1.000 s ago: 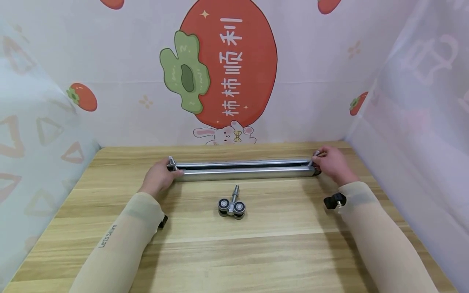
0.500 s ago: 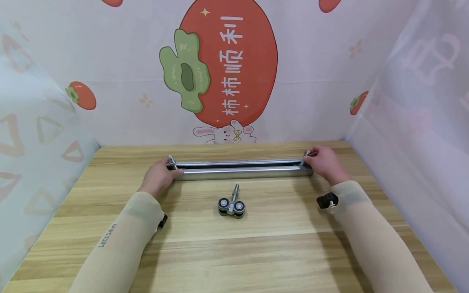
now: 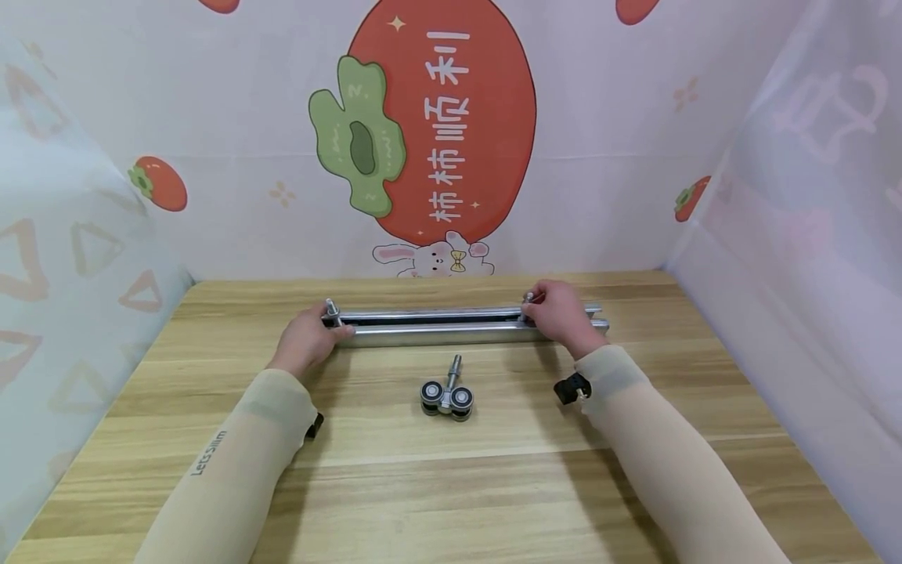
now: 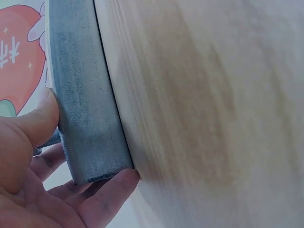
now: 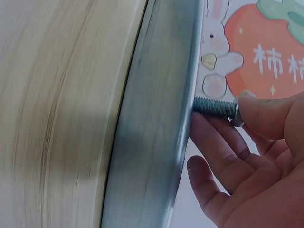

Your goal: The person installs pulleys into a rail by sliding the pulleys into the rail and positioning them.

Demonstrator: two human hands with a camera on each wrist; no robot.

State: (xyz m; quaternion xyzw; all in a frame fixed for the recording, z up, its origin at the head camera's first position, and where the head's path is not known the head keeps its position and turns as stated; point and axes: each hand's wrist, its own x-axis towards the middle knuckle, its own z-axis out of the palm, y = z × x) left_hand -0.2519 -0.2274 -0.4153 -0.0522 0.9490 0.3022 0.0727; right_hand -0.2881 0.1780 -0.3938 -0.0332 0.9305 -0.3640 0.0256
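Observation:
A long metal channel rail (image 3: 437,337) lies across the back of the table, its slot facing up. My left hand (image 3: 306,343) grips the rail's left end; in the left wrist view the thumb is on its upper edge and fingertips (image 4: 124,176) press against the end. A threaded bolt (image 3: 333,308) stands up from the slot beside that hand. Toward the right part of the rail, my right hand (image 3: 560,313) pinches a second upright bolt (image 5: 213,107) by its nut. Whatever carries this bolt inside the channel is hidden.
In front of the rail a loose four-wheeled roller (image 3: 447,398) with a bolt lies on the wooden table (image 3: 451,486). A printed cloth (image 3: 239,219) hangs close behind, and cloth sides stand left and right.
My right hand has slid the pinched bolt leftward along the slot, away from the rail's right end, which now shows. The left hand stays on the left end.

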